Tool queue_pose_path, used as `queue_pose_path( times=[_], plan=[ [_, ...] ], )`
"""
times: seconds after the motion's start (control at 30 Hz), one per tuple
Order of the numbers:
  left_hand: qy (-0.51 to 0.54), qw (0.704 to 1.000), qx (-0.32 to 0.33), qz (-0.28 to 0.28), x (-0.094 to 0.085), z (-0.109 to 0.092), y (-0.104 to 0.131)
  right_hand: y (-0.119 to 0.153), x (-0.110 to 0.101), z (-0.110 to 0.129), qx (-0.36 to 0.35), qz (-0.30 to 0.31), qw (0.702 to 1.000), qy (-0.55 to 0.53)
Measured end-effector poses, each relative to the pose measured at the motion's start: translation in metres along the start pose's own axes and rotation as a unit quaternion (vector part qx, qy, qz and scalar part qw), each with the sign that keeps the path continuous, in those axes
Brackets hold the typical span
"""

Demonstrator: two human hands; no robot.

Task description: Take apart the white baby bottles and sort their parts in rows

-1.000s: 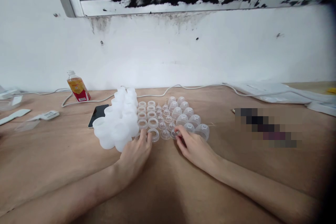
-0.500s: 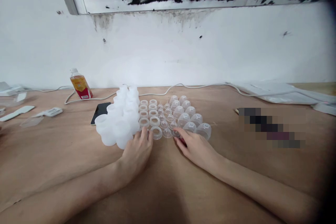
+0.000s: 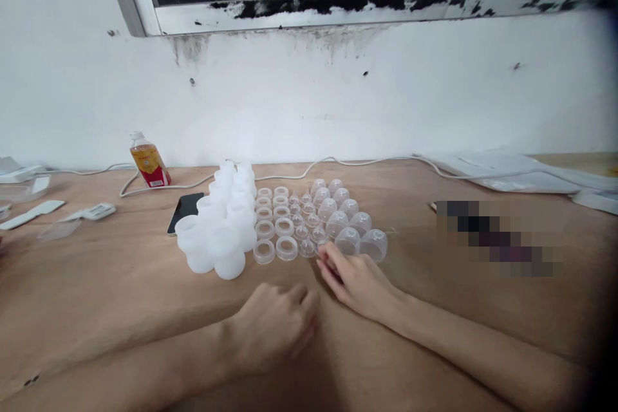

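On the wooden table stand frosted white baby bottles (image 3: 229, 251) in two columns. Beside them, also in two columns, lie translucent collar rings (image 3: 286, 248), clear teat-shaped bottle nipples (image 3: 306, 248) and clear domed caps (image 3: 373, 245). My right hand (image 3: 357, 280) has its thumb and fingers closed at the nearest right nipple, partly covering it. My left hand (image 3: 277, 318) is low over the table in front of the rings, apart from them, its fingers curled under; whatever is inside them, if anything, is hidden.
Behind the bottles lies a dark phone (image 3: 186, 212), with a drink bottle (image 3: 150, 161) farther back. A white cable (image 3: 304, 174) runs along the wall. Plastic packaging (image 3: 502, 170) lies at back right, a blurred-out item (image 3: 492, 232) in front of it, and packaging pieces (image 3: 96, 211) at left.
My left hand has come away from the nearest left ring, moving toward me and to the right, its fingers curling. My right hand stays by the front nipples, having shifted only slightly.
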State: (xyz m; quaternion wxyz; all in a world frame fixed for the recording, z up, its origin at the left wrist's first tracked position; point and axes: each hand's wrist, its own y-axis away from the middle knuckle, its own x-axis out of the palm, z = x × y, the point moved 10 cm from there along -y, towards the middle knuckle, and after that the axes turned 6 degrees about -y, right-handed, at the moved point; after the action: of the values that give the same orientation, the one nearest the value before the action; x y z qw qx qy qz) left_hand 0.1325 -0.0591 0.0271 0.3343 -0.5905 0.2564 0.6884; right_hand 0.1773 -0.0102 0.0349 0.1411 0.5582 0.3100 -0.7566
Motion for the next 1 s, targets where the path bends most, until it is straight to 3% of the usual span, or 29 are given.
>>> queue_pose_path(
  times=[0.07,0.13,0.2,0.43,0.57,0.7,0.77,1.0],
  plan=[
    [0.044,0.996,0.069,-0.027,0.000,-0.012,0.000,0.003,0.007,0.024,-0.106,0.048,0.993,-0.035],
    [0.073,0.993,0.085,-0.043,0.001,-0.010,-0.002,0.008,0.014,0.039,-0.168,0.101,0.978,-0.065],
    [0.092,0.991,0.080,-0.049,0.003,-0.005,-0.003,0.008,0.017,0.040,-0.165,0.129,0.974,-0.087],
    [0.100,0.990,0.081,-0.062,0.002,-0.003,-0.003,0.006,0.017,0.036,-0.146,0.141,0.974,-0.105],
    [0.090,0.990,0.076,-0.072,0.000,-0.001,-0.003,0.005,0.009,0.040,-0.157,0.100,0.977,-0.103],
    [0.060,0.993,-0.010,-0.104,-0.006,0.020,-0.004,0.002,-0.007,0.036,-0.135,0.007,0.985,-0.103],
    [0.058,0.992,-0.038,-0.110,-0.008,0.028,-0.005,0.000,-0.007,0.033,-0.122,0.003,0.988,-0.091],
    [0.081,0.990,-0.029,-0.109,-0.009,0.026,-0.007,-0.002,-0.006,0.031,-0.118,0.009,0.989,-0.093]
  ],
)
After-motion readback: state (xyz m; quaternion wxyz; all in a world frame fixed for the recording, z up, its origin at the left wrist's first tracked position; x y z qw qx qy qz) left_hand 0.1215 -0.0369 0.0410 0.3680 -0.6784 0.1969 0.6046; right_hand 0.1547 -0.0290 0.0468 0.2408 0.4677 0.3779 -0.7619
